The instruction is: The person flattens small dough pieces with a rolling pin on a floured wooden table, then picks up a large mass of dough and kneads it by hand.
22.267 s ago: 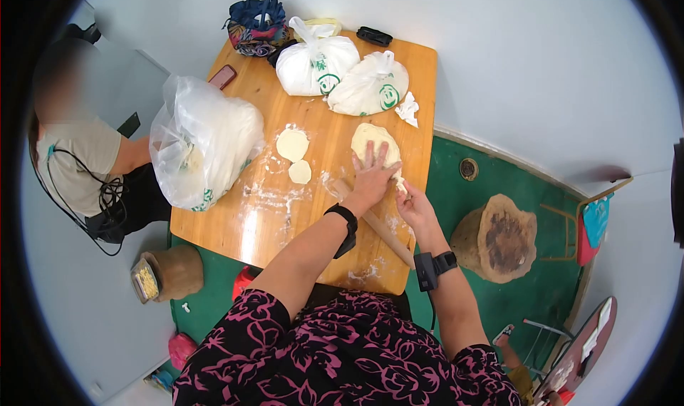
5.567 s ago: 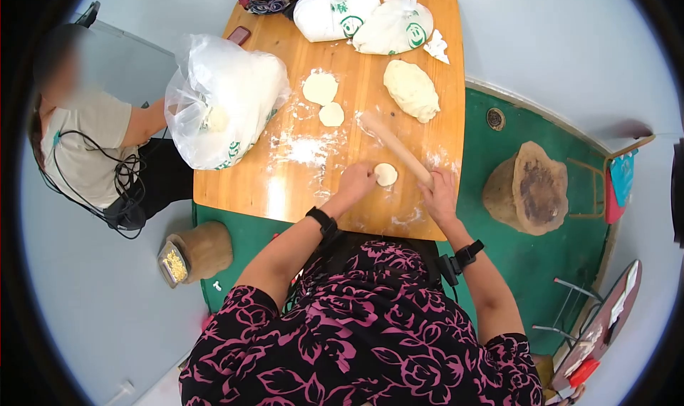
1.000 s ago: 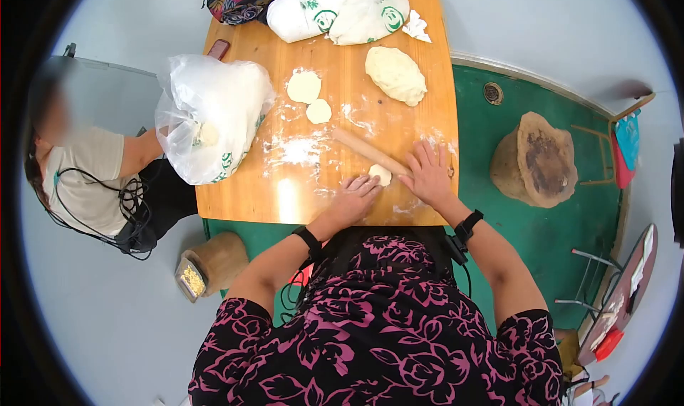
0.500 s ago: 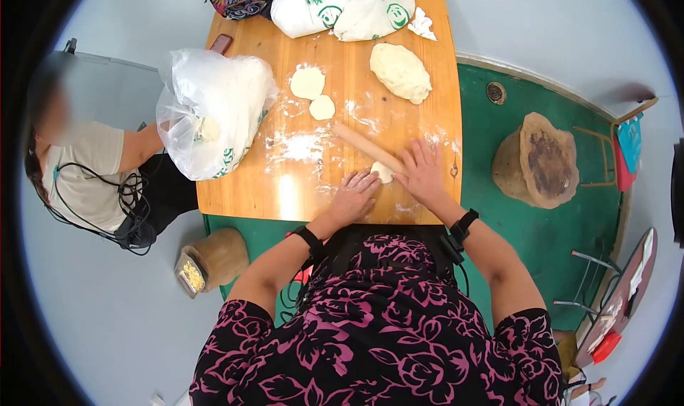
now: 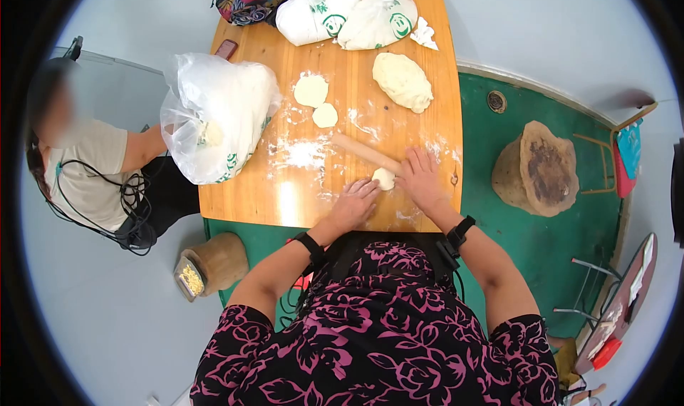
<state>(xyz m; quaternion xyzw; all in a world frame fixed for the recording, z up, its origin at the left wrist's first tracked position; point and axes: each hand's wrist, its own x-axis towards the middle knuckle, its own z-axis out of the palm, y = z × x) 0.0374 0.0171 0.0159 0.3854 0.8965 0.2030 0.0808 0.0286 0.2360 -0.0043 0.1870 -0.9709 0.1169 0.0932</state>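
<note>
Near the table's front edge lies a small dough disc [image 5: 385, 179]. My left hand [image 5: 356, 203] has its fingertips on the disc's left edge, fingers close together. A wooden rolling pin [image 5: 363, 151] slants across the table, its right end under my right hand [image 5: 422, 181], which rests on it at the disc's right edge. Two flattened rounds, a larger one [image 5: 311, 91] and a smaller one [image 5: 325, 115], lie further back on the floured wood. A large lump of dough [image 5: 402, 83] sits at the back right.
A person [image 5: 92, 156] sits at the left, one arm at a big plastic bag [image 5: 221, 114] on the wooden table [image 5: 271, 206]. Two white bags [image 5: 317, 14], a phone [image 5: 226, 49] and a patterned cloth [image 5: 242, 0] are at the back. Stumps [image 5: 545, 167] stand on the floor.
The view has shifted slightly, so the table's things appear a little lower. My right hand's fingers have drawn closer together on the rolling pin. My left hand stays by the disc.
</note>
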